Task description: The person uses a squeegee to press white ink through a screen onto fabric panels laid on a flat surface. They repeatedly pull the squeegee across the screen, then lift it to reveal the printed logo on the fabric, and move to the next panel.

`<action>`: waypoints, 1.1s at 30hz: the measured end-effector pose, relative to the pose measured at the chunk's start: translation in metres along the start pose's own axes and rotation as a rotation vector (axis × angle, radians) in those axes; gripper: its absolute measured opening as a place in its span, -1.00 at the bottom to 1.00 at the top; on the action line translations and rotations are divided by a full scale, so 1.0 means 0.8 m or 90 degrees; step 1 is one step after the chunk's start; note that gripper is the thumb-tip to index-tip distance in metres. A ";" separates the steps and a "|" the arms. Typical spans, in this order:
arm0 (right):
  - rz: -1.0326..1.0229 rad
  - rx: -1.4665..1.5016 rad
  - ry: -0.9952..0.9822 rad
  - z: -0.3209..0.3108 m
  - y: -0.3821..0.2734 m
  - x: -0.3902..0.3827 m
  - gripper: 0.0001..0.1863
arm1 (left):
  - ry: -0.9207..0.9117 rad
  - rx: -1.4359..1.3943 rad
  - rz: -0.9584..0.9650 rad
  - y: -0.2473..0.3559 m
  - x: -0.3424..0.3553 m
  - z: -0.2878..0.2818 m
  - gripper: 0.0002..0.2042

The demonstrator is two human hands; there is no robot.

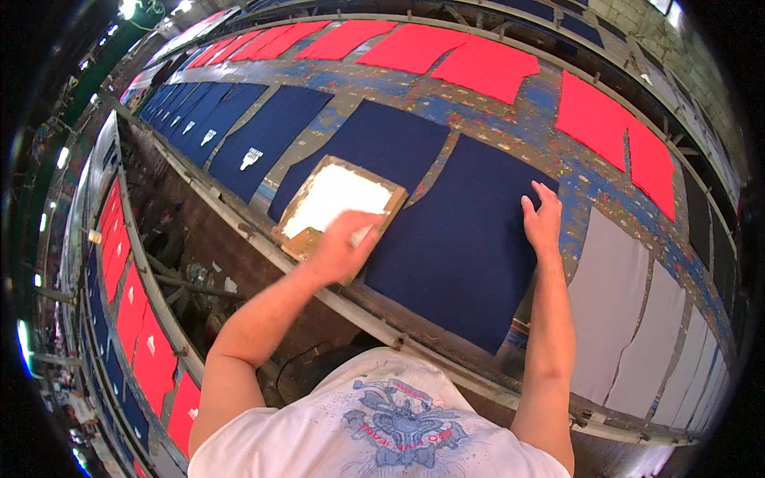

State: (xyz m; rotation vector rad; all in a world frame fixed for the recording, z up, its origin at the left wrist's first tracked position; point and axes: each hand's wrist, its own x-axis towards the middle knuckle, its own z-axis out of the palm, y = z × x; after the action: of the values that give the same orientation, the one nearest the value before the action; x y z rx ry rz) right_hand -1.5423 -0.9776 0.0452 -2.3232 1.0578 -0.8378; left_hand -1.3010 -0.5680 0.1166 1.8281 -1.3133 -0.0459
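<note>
A square wooden screen frame (339,188) coated with white ink sits tilted at a slant on navy fabric pieces (382,139), left of centre. My left hand (347,239) is over the frame's lower right part with fingers curled round something I cannot make out. My right hand (542,219) is at the right edge of a large navy piece (454,255), fingers apart and slightly bent, holding nothing; whether it touches the cloth is unclear.
Navy pieces with white prints (263,131) run leftward along the long spattered table (506,123). Red pieces (594,119) line its back; grey pieces (610,295) lie right. A metal rail (199,191) edges the front. Another table with red pieces (139,334) stands at left.
</note>
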 end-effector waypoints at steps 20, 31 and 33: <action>0.078 0.165 -0.521 0.232 -0.295 0.070 -0.18 | -0.025 -0.120 -0.237 -0.267 -0.016 -0.146 -0.45; 0.251 0.354 -0.374 0.187 -0.298 0.069 -0.09 | 0.067 -0.364 -0.296 -0.266 -0.025 -0.158 -0.43; 0.199 0.383 -0.203 0.155 -0.292 0.027 -0.12 | 0.088 -0.369 -0.294 -0.265 -0.018 -0.164 -0.42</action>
State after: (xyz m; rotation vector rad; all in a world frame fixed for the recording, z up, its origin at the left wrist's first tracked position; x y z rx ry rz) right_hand -1.3268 -0.8351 0.1072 -1.6627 0.8499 -0.5406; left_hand -1.0841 -0.4606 0.0547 1.5505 -0.6624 -0.4867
